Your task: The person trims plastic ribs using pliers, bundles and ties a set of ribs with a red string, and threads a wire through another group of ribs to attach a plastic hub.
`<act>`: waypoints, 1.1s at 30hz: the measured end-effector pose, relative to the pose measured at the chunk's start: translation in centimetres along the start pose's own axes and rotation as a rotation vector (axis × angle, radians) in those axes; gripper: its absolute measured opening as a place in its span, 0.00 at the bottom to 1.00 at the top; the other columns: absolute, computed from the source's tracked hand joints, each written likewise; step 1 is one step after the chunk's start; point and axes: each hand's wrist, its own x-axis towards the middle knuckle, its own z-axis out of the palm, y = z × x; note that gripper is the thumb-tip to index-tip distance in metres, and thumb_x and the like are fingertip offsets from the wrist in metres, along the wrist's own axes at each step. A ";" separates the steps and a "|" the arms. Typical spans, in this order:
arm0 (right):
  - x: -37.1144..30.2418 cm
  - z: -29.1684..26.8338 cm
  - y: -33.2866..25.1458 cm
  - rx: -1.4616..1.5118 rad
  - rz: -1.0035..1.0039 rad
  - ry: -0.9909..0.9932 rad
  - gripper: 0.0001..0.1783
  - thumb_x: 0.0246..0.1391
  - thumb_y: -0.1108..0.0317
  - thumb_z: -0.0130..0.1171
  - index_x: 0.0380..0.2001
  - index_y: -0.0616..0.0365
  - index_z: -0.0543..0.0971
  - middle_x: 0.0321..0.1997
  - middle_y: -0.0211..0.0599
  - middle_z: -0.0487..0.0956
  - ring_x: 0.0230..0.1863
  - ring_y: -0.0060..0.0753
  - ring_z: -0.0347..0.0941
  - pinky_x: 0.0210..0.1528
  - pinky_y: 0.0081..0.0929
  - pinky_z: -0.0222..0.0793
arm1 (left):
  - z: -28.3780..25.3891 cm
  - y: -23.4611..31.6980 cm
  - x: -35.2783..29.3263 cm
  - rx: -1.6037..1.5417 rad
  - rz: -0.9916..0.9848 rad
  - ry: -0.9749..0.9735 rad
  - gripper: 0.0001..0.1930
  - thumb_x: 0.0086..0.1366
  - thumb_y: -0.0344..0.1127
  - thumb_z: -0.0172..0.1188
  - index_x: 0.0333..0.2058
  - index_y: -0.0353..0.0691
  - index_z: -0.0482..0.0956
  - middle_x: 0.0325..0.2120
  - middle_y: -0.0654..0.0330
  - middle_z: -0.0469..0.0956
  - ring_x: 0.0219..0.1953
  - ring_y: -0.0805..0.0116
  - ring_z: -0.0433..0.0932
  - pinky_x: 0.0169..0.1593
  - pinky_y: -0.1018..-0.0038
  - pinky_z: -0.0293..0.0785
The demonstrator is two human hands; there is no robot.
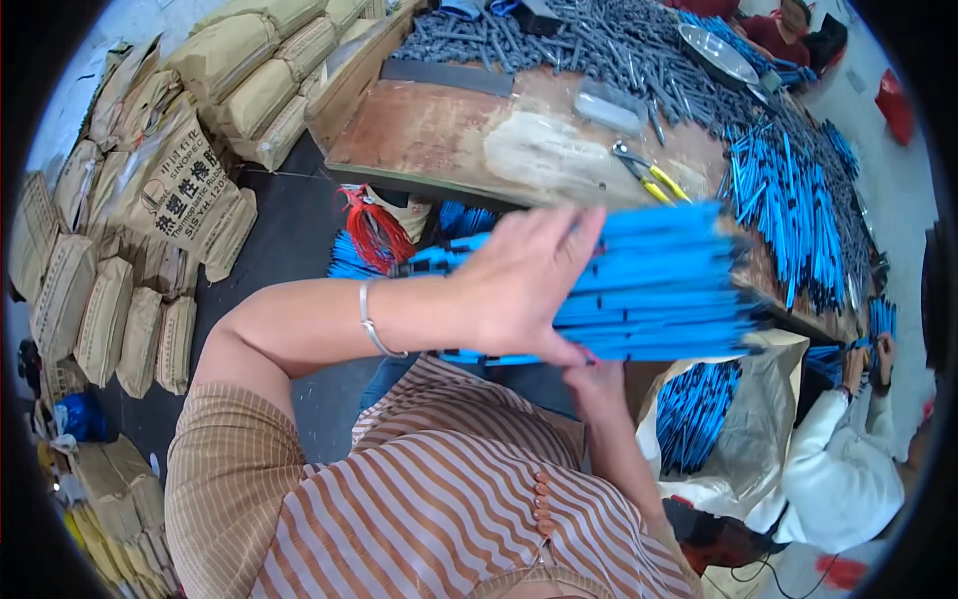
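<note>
Through the head camera I see a thick bundle of slim, bright blue sticks with black ends (659, 290) in front of the striped shirt, near the front edge of a worn brown wooden counter (429, 125); motion blur softens its right end. My left hand (539, 280) holds the bundle from above, thumb and fingers spread wide across it, and that forearm, wearing a silver bracelet (366, 317), hides part of its left end. My right hand (596, 384) is at the bundle's lower edge, its fingers mostly hidden by the sticks, so I cannot tell how far they are closed. Just below and to the right, an open pale sack (758, 439) holds more blue sticks, its lower part out of sight. On the counter lie yellow-handled pliers (654, 178) and a heap of dark grey pieces (569, 55), too jumbled to make out singly. Red strands (374, 230) hang left of the bundle, partly covered below. At far right, a co-worker in a white top (843, 474) is bent by the lens rim, that person's hands small and unclear.
</note>
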 end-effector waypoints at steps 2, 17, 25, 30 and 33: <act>3.4 2.3 -5.4 0.117 -0.190 -0.050 0.42 0.29 0.74 0.72 0.51 0.66 0.63 0.50 0.40 0.70 0.51 0.32 0.66 0.53 0.34 0.63 | -3.5 -0.7 1.4 -0.034 0.030 0.188 0.60 0.30 0.53 0.72 0.56 0.25 0.46 0.45 0.41 0.61 0.47 0.46 0.64 0.49 0.61 0.62; 26.1 7.4 -10.6 -0.591 -0.625 -0.344 0.51 0.30 0.59 0.73 0.57 0.62 0.56 0.54 0.38 0.67 0.57 0.33 0.61 0.59 0.34 0.55 | -7.5 -20.1 6.0 -0.821 -0.106 0.604 0.67 0.32 0.54 0.74 0.61 0.29 0.37 0.57 0.46 0.53 0.60 0.58 0.53 0.62 0.68 0.48; 25.9 10.4 -9.6 -0.448 -0.688 -0.236 0.48 0.30 0.60 0.74 0.54 0.62 0.59 0.51 0.38 0.69 0.52 0.31 0.66 0.54 0.31 0.61 | -9.2 -20.0 6.6 -0.854 -0.095 0.527 0.56 0.33 0.47 0.75 0.58 0.31 0.51 0.52 0.52 0.65 0.54 0.66 0.63 0.58 0.70 0.56; 25.6 11.2 -13.5 -0.481 -0.655 -0.237 0.33 0.34 0.67 0.70 0.45 0.63 0.68 0.41 0.33 0.75 0.40 0.26 0.72 0.42 0.25 0.69 | -11.1 -15.5 7.2 -0.707 -0.203 0.760 0.50 0.32 0.45 0.75 0.53 0.31 0.59 0.45 0.52 0.71 0.47 0.66 0.70 0.54 0.69 0.63; 23.2 11.4 -14.9 -0.478 -0.341 -0.316 0.18 0.35 0.74 0.64 0.34 0.63 0.74 0.34 0.33 0.77 0.36 0.26 0.73 0.39 0.25 0.69 | -8.9 -14.8 5.9 -0.625 -0.242 0.844 0.51 0.31 0.47 0.76 0.53 0.30 0.59 0.46 0.49 0.71 0.48 0.62 0.70 0.53 0.68 0.64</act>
